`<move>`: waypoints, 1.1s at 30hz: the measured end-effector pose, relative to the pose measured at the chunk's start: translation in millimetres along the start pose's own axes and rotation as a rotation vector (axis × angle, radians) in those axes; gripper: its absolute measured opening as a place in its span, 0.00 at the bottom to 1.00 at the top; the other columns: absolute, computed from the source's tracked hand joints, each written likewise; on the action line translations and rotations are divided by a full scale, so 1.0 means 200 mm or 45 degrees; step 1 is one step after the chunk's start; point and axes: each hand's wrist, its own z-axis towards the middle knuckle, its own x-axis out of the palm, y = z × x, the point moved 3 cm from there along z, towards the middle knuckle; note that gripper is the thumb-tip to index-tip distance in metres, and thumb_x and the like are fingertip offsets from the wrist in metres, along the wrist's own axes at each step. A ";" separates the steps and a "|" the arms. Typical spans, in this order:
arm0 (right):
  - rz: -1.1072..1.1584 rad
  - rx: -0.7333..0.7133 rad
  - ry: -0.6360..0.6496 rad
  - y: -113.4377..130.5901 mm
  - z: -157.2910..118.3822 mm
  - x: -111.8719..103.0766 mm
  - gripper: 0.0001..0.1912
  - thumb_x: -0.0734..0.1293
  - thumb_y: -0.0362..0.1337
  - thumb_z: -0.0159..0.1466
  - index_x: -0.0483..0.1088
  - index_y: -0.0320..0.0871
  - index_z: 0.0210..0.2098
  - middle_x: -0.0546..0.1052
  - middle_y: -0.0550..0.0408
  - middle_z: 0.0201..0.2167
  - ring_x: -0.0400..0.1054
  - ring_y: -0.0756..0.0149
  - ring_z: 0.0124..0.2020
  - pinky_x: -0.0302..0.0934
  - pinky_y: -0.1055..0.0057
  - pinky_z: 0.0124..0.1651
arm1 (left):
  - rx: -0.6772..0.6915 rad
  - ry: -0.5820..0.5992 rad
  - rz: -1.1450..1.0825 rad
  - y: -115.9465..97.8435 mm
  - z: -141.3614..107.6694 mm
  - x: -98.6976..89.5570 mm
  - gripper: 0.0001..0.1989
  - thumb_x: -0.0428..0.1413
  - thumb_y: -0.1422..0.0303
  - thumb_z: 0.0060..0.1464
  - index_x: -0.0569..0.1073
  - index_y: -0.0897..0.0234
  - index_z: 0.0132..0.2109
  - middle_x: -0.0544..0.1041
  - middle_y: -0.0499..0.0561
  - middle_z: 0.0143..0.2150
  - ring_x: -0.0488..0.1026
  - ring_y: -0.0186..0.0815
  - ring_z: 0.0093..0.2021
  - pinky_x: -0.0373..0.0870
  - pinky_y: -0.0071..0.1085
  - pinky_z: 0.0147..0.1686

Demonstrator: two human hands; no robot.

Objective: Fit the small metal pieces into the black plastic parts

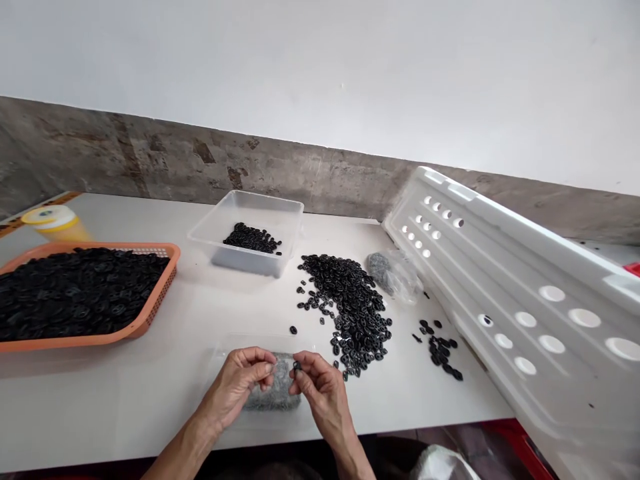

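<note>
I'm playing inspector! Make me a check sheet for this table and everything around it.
Surface: flat white table
Things in use: small black piece, grey wiry-looking mass
Clutter: heap of small black oval pieces, orange plastic basket full of black pieces, translucent rectangular plastic box
Hands: right hand pinches that piece; left hand, hold unclear
Cables: nothing seen
Surroundings: white wall with rough grey lower band, tilted white plastic panel with round holes

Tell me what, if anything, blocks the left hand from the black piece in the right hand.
Nothing visible does. Only an open gap separates the left hand from the black piece held by the right hand; grey material lies below.
</note>
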 end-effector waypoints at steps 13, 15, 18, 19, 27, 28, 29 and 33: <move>-0.303 -0.222 0.074 0.12 -0.03 0.10 0.12 0.61 0.34 0.64 0.76 0.41 0.40 0.72 0.55 0.30 0.65 0.80 0.30 0.58 0.86 0.35 | -0.070 0.201 -0.223 -0.01 -0.06 0.02 0.28 0.64 0.66 0.41 0.67 0.70 0.50 0.69 0.43 0.25 0.66 0.23 0.20 0.58 0.20 0.21; -0.368 -0.261 0.096 0.15 -0.02 0.10 0.11 0.62 0.32 0.64 0.76 0.42 0.38 0.72 0.56 0.29 0.65 0.80 0.32 0.56 0.86 0.37 | -0.081 0.216 -0.202 -0.01 -0.05 0.01 0.29 0.64 0.66 0.42 0.66 0.69 0.52 0.69 0.43 0.26 0.66 0.23 0.20 0.57 0.19 0.21; -0.434 -0.303 0.078 0.16 -0.02 0.10 0.10 0.62 0.31 0.64 0.76 0.40 0.34 0.72 0.57 0.27 0.63 0.81 0.30 0.53 0.86 0.35 | -0.084 0.225 -0.158 -0.01 -0.04 0.01 0.30 0.63 0.67 0.41 0.66 0.70 0.52 0.69 0.44 0.27 0.66 0.22 0.20 0.58 0.20 0.21; -0.451 -0.310 0.061 0.16 -0.01 0.10 0.09 0.62 0.32 0.64 0.75 0.39 0.34 0.72 0.57 0.27 0.62 0.81 0.29 0.52 0.86 0.34 | -0.083 0.224 -0.136 -0.01 -0.04 0.01 0.29 0.62 0.67 0.41 0.66 0.70 0.52 0.69 0.44 0.27 0.65 0.22 0.20 0.58 0.20 0.21; -0.492 -0.300 -0.114 0.08 0.00 0.08 0.11 0.60 0.34 0.65 0.73 0.35 0.33 0.72 0.54 0.28 0.62 0.79 0.30 0.52 0.86 0.30 | 0.066 -0.009 0.150 0.04 -0.01 -0.04 0.21 0.59 0.69 0.43 0.72 0.71 0.46 0.71 0.46 0.29 0.66 0.24 0.25 0.63 0.21 0.27; -0.488 -0.300 -0.121 0.07 0.00 0.08 0.12 0.60 0.34 0.65 0.73 0.35 0.33 0.72 0.54 0.28 0.63 0.79 0.30 0.52 0.86 0.30 | 0.118 -0.048 0.186 0.05 -0.01 -0.05 0.19 0.60 0.69 0.43 0.74 0.70 0.45 0.72 0.48 0.32 0.68 0.25 0.29 0.65 0.21 0.31; -0.484 -0.302 -0.122 0.07 0.00 0.08 0.12 0.60 0.34 0.65 0.73 0.35 0.33 0.72 0.54 0.28 0.63 0.78 0.30 0.52 0.86 0.30 | 0.171 -0.078 0.216 0.06 -0.01 -0.05 0.17 0.61 0.68 0.43 0.75 0.70 0.43 0.74 0.50 0.36 0.69 0.27 0.34 0.67 0.21 0.35; -0.471 -0.339 -0.106 0.09 0.00 0.10 0.11 0.61 0.35 0.65 0.74 0.36 0.33 0.72 0.54 0.27 0.63 0.79 0.30 0.54 0.86 0.32 | 0.284 -0.074 0.274 0.06 -0.02 -0.04 0.13 0.61 0.63 0.47 0.79 0.69 0.35 0.74 0.52 0.38 0.70 0.29 0.37 0.67 0.21 0.37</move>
